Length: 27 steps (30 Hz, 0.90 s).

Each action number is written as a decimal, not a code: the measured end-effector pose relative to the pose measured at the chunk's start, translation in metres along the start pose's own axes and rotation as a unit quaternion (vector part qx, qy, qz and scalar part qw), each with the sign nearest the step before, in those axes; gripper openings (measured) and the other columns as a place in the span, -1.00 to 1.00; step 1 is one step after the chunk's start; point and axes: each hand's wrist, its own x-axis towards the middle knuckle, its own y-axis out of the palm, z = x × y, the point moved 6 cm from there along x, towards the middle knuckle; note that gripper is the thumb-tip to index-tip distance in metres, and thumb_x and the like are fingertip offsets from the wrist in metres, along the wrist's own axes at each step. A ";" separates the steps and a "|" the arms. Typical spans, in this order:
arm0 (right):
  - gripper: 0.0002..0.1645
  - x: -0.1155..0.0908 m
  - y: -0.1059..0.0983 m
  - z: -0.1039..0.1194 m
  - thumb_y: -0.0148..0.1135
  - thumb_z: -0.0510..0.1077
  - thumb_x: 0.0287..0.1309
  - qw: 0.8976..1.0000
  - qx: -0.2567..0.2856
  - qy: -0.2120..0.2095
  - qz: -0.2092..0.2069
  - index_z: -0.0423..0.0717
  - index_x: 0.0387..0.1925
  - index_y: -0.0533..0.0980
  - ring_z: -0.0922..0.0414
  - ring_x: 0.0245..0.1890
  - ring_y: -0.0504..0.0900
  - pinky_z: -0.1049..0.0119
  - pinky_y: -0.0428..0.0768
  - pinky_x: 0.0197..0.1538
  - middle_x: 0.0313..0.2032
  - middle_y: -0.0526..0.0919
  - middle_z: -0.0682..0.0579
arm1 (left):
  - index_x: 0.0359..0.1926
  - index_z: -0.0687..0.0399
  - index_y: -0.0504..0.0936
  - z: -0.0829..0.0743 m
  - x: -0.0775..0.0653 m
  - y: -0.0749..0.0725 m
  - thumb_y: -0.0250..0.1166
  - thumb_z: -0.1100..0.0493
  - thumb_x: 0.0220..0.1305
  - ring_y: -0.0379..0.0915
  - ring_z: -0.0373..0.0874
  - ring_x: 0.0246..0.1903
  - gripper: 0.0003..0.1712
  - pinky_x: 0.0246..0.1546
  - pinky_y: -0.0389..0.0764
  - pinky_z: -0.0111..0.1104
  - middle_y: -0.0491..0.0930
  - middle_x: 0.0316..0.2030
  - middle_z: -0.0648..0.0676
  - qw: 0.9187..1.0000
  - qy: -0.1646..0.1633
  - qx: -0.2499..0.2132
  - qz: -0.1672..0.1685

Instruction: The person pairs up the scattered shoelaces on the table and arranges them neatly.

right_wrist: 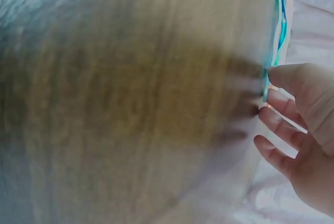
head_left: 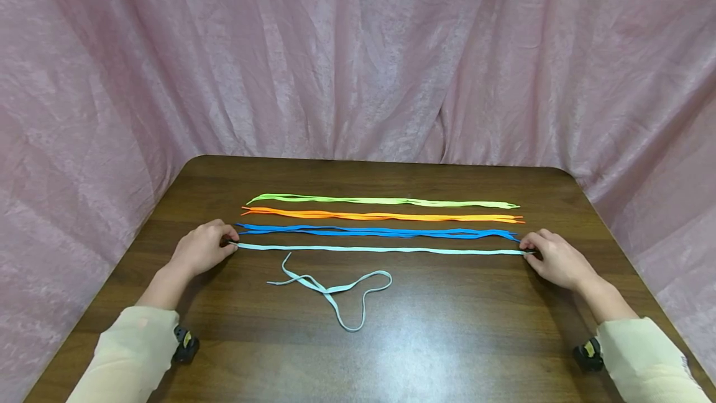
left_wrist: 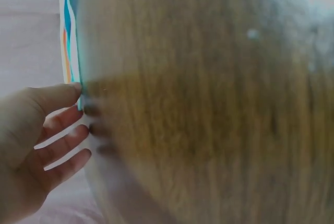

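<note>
A pale blue flat shoelace lies stretched straight from side to side across the wooden table. Its left end is pinched between thumb and forefinger of my left hand; the other fingers are loosely bent in the left wrist view. My right hand pinches the opposite end in the same way, its thumb pressing on the lace. Nearer to me, between the hands, a second pale blue shoelace rests in a loose, crossed loop, touched by neither hand.
Beyond the straight lace lie blue laces, then orange laces, then yellow-green laces, all roughly parallel. The brown wooden table has rounded far corners. Pink curtains hang behind and beside it.
</note>
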 end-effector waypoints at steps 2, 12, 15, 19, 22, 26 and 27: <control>-0.72 0.000 -0.001 0.000 0.37 -0.37 -0.20 1.000 0.002 0.002 0.010 -0.11 -0.35 0.54 0.06 -0.37 0.53 0.12 0.49 -0.32 -0.39 0.54 0.02 | -0.25 0.01 0.65 -0.001 -0.002 -0.002 0.34 0.14 0.05 0.50 0.00 -0.35 -0.81 -0.43 0.47 -0.04 0.56 -0.27 0.05 1.000 0.003 0.003 0.003; -0.63 0.010 -0.006 0.023 0.31 -0.27 -0.04 0.998 0.010 0.010 0.057 -0.19 -0.10 0.53 -0.14 -0.15 0.56 -0.05 0.50 -0.15 -0.17 0.58 -0.13 | -0.10 0.06 0.61 -0.022 -0.009 -0.012 0.35 0.16 0.05 0.48 0.17 -0.08 -0.66 -0.25 0.47 0.08 0.54 -0.06 0.13 0.999 0.040 0.013 -0.016; -0.60 0.017 -0.006 0.038 0.33 -0.26 -0.05 0.999 0.010 -0.013 0.046 -0.18 -0.08 0.52 -0.14 -0.14 0.55 -0.04 0.50 -0.15 -0.15 0.58 -0.11 | -0.07 0.08 0.59 -0.034 -0.009 -0.013 0.37 0.17 0.03 0.45 0.14 -0.03 -0.62 -0.21 0.48 0.05 0.51 -0.04 0.12 0.997 0.064 0.017 -0.027; -0.58 0.026 -0.007 0.058 0.37 -0.27 -0.11 0.998 0.008 -0.057 0.012 -0.17 -0.10 0.53 -0.07 -0.17 0.57 0.01 0.52 -0.18 -0.19 0.59 -0.06 | -0.05 0.08 0.58 -0.051 -0.011 -0.013 0.39 0.17 0.00 0.44 0.12 -0.05 -0.59 -0.20 0.50 0.00 0.50 -0.03 0.13 0.994 0.098 0.021 -0.041; -0.58 0.033 -0.006 0.071 0.38 -0.26 -0.13 0.997 0.011 -0.079 0.001 -0.16 -0.12 0.54 -0.03 -0.18 0.58 0.04 0.53 -0.19 -0.19 0.59 -0.04 | -0.07 0.06 0.59 -0.063 -0.014 -0.014 0.41 0.17 -0.02 0.45 0.10 -0.07 -0.58 -0.19 0.50 -0.03 0.51 -0.05 0.10 0.991 0.121 0.021 -0.051; -0.60 0.040 -0.002 0.085 0.37 -0.24 -0.10 0.995 0.018 -0.096 0.002 -0.12 -0.13 0.54 0.01 -0.19 0.57 0.06 0.53 -0.20 -0.18 0.57 -0.01 | -0.10 0.07 0.60 -0.076 -0.019 -0.013 0.43 0.17 -0.04 0.47 0.06 -0.09 -0.59 -0.17 0.50 -0.07 0.53 -0.08 0.07 0.987 0.149 0.018 -0.057; -0.60 0.041 0.000 0.088 0.37 -0.24 -0.10 0.995 0.020 -0.100 0.002 -0.11 -0.13 0.54 0.02 -0.19 0.57 0.07 0.53 -0.20 -0.18 0.57 0.00 | -0.11 0.07 0.61 -0.078 -0.020 -0.012 0.43 0.17 -0.05 0.47 0.06 -0.09 -0.60 -0.16 0.50 -0.08 0.53 -0.09 0.07 0.986 0.156 0.017 -0.058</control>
